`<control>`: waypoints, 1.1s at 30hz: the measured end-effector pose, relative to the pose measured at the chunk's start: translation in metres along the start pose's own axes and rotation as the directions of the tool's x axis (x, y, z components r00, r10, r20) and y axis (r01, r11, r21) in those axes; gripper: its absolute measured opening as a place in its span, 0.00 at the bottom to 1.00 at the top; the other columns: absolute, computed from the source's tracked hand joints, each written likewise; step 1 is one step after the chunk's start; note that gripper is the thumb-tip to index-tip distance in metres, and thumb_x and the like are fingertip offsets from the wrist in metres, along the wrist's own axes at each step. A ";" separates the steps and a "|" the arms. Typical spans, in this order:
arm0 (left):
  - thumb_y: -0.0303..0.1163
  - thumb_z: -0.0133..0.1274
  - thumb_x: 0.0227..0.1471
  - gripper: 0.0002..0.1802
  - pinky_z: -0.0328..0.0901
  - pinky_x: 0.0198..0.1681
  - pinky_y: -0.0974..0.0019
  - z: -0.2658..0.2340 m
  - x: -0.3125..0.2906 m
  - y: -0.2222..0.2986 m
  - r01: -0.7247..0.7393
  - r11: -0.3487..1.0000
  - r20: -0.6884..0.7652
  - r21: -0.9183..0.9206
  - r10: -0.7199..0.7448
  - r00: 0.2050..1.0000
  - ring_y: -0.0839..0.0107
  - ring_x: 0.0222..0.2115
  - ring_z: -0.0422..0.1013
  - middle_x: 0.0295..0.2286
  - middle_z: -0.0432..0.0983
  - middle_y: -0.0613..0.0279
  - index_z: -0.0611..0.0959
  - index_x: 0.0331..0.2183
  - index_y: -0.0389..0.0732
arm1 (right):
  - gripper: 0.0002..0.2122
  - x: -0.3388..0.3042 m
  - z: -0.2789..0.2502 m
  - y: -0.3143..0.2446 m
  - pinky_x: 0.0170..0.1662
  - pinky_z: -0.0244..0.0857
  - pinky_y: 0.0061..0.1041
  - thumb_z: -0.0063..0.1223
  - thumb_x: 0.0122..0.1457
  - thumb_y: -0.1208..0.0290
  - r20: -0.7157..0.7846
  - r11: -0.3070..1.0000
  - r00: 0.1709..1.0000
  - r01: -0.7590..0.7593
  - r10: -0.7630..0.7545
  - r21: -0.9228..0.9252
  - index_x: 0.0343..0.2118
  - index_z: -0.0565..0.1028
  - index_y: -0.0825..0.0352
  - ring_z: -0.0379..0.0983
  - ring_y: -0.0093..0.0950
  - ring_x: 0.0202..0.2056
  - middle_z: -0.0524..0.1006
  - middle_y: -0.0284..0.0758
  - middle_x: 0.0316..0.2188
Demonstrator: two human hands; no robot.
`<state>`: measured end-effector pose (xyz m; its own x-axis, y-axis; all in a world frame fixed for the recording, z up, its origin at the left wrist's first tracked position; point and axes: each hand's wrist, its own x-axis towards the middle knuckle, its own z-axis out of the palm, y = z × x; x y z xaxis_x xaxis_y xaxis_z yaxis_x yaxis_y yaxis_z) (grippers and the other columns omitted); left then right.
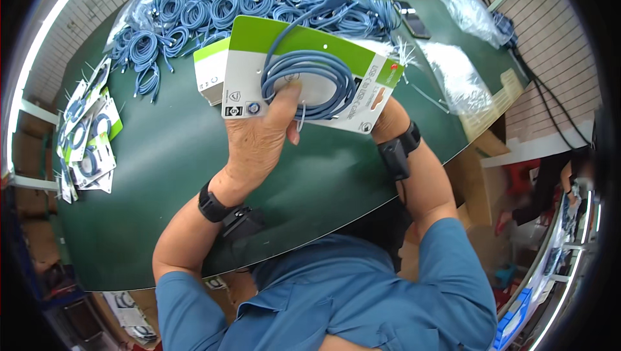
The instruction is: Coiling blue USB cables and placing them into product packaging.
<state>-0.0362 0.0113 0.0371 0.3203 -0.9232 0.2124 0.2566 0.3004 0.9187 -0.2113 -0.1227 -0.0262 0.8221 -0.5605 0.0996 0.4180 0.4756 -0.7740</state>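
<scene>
- Your left hand (259, 141) holds the backing card (304, 73) from the front, thumb pressed onto the coiled blue cable (309, 85) that lies against the card's grey face.
- Your right hand (387, 115) is mostly hidden behind the card's right edge (whether it grips the card cannot be told).
- The card is lifted above the green table (168, 176), tilted, its green band uppermost; the cable's loose end runs up past the top edge.
- A stack of blank cards (210, 70) sits just beside the held card, at its left edge.
- The pile of blue cables (246, 2) fills the far side of the table.
- Finished carded cables (87, 134) lie along the table's left rim.
- Between your forearms and the near table edge, the green surface lies bare.
</scene>
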 end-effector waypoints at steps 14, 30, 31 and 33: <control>0.25 0.61 0.58 0.17 0.61 0.14 0.74 0.001 -0.001 0.001 0.037 0.999 0.036 0.012 -0.038 0.999 0.78 0.18 0.70 0.33 0.79 0.62 0.76 0.48 0.36 | 0.19 -0.028 -0.022 0.011 0.53 0.79 0.30 0.51 0.72 0.69 0.186 1.000 0.982 0.024 -0.023 -0.005 0.62 0.72 0.72 0.81 0.33 0.51 0.80 0.43 0.55; 0.28 0.61 0.59 0.18 0.59 0.16 0.78 -0.011 0.010 0.003 0.318 0.946 0.089 -0.070 -0.311 0.946 0.81 0.23 0.73 0.34 0.80 0.64 0.78 0.50 0.39 | 0.19 -0.027 -0.002 0.017 0.51 0.79 0.27 0.52 0.72 0.69 0.016 0.887 1.000 0.019 -0.014 -0.462 0.63 0.72 0.68 0.80 0.28 0.51 0.81 0.40 0.54; 0.28 0.61 0.59 0.18 0.59 0.16 0.78 -0.009 0.010 0.003 0.328 0.943 0.103 -0.061 -0.321 0.941 0.82 0.23 0.73 0.34 0.80 0.64 0.78 0.50 0.39 | 0.19 -0.028 0.005 0.015 0.49 0.79 0.26 0.53 0.71 0.68 0.066 0.927 0.995 0.089 -0.069 -0.364 0.62 0.72 0.68 0.80 0.27 0.50 0.81 0.40 0.53; 0.28 0.61 0.59 0.17 0.59 0.16 0.78 -0.005 0.008 0.006 0.347 0.937 0.131 -0.045 -0.339 0.931 0.82 0.22 0.73 0.33 0.80 0.64 0.78 0.50 0.38 | 0.18 -0.028 0.013 0.013 0.47 0.79 0.24 0.55 0.71 0.67 0.148 0.965 0.970 0.216 -0.193 -0.151 0.60 0.74 0.67 0.81 0.27 0.50 0.81 0.39 0.52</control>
<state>-0.0273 0.0066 0.0428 0.0915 -0.9933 -0.0700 0.3928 -0.0286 0.9192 -0.2239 -0.0925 -0.0309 0.7738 -0.5351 0.3391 0.5221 0.2356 -0.8197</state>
